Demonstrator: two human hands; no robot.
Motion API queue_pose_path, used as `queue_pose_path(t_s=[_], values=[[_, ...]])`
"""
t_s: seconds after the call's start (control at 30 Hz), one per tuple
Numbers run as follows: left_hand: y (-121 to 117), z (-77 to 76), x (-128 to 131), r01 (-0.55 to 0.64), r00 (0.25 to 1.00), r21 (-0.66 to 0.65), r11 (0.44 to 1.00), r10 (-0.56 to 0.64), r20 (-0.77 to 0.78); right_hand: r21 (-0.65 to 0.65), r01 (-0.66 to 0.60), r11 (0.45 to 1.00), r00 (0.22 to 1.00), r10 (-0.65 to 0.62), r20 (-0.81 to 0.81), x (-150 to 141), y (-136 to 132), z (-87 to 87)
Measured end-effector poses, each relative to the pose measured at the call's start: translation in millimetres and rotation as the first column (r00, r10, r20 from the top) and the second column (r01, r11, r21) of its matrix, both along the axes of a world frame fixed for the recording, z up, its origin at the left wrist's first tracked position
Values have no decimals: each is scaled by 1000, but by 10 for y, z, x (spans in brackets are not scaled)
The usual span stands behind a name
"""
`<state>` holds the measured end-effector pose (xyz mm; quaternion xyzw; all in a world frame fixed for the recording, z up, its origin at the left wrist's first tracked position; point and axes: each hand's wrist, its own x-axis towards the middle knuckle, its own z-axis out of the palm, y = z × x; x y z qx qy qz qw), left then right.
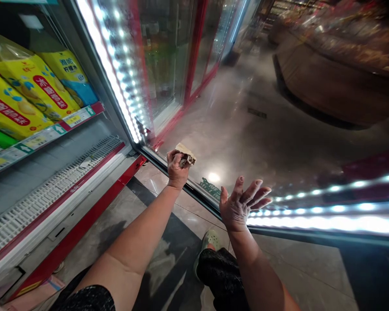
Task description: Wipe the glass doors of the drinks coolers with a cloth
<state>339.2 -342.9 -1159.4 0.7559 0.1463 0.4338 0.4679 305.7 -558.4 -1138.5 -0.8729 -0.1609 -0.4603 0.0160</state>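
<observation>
My left hand (pixel 177 169) is closed around a crumpled beige cloth (pixel 186 152) with dark patches, held close to the glass of an open cooler door (pixel 188 188). The cloth sits just beyond the door's dark lower frame. To the right, my right hand (pixel 241 202) is open, its fingers spread over the glass and holding nothing. Whether its fingertips touch the pane I cannot tell. A green printed mark (pixel 210 187) shows on the glass between the two hands. Bright light strips (pixel 324 222) run along the door's edges.
Yellow-labelled drink bottles (pixel 35 86) stand on the cooler shelf at left, above a white slatted grille (pixel 52 196). Red-framed cooler doors (pixel 197 47) continue ahead. Through the glass appears a rounded display stand (pixel 337 82). A foot in a pale green clog (pixel 210 238) is below.
</observation>
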Motion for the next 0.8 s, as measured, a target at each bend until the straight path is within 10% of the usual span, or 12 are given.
queue_pose_path(t_s=[0.8], values=[[712, -254, 235, -71, 996, -219, 973, 59, -60, 36, -24, 999, 997, 27, -68, -38, -14, -1]])
